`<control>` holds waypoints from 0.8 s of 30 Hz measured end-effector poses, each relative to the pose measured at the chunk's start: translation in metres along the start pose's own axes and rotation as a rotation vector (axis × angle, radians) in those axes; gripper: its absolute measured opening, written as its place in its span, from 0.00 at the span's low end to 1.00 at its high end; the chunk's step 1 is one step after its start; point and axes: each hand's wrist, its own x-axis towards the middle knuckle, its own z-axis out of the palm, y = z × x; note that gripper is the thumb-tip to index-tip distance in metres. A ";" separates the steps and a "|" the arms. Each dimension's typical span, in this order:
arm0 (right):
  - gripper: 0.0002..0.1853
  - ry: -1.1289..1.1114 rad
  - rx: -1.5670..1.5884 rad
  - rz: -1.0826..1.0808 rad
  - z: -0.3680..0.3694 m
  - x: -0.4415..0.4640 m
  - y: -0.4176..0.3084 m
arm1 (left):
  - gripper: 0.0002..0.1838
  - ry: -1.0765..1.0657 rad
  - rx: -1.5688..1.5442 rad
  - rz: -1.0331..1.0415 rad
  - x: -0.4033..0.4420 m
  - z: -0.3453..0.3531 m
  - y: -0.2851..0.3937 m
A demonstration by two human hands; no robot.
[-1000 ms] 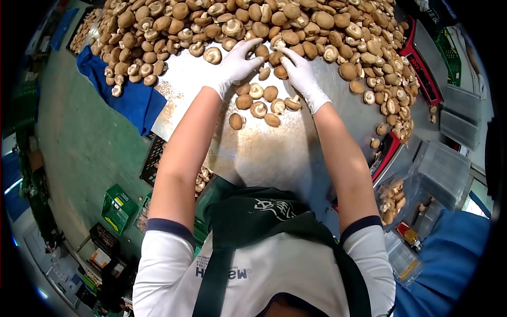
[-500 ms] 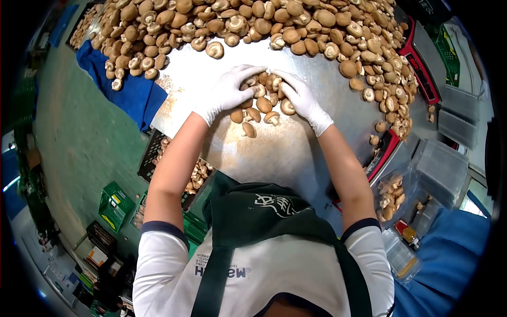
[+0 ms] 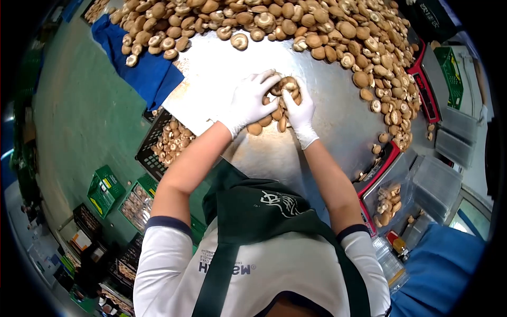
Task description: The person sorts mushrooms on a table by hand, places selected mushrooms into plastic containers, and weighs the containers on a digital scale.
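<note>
Here, seen from above, a person in a dark green apron (image 3: 232, 211) works at a metal table (image 3: 222, 58) with two white-gloved hands. Between the hands, near the middle of the table, lies a small cluster of brown mushrooms (image 3: 266, 120), some showing caps and others pale undersides.

The left hand (image 3: 253, 103) comes in from the left, its fingers half curled and its thumb apart from them, bordering the cluster; whether it grips any, I cannot tell. The right hand (image 3: 300, 112) bends around the other side, thumb and fingers partly closed, with a mushroom (image 3: 288, 83) showing between them; how firmly it is held, I cannot tell.

Beyond the hands, a big heap (image 3: 347, 29) spreads across the far side of the table and curves down its right. One mushroom sits apart, just in front of the heap. A blue cloth (image 3: 145, 68) hangs over the left edge, and below it stands a black crate (image 3: 146, 149) full of mushrooms. Green crates (image 3: 104, 193) stand farther left. At right are two red-edged scales (image 3: 423, 90), clear trays (image 3: 435, 185) and a clear pack (image 3: 389, 205) holding mushrooms.
</note>
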 end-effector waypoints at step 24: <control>0.20 -0.334 0.212 -0.057 0.154 -0.096 -0.060 | 0.28 0.559 -0.119 -0.219 -0.159 -0.064 -0.067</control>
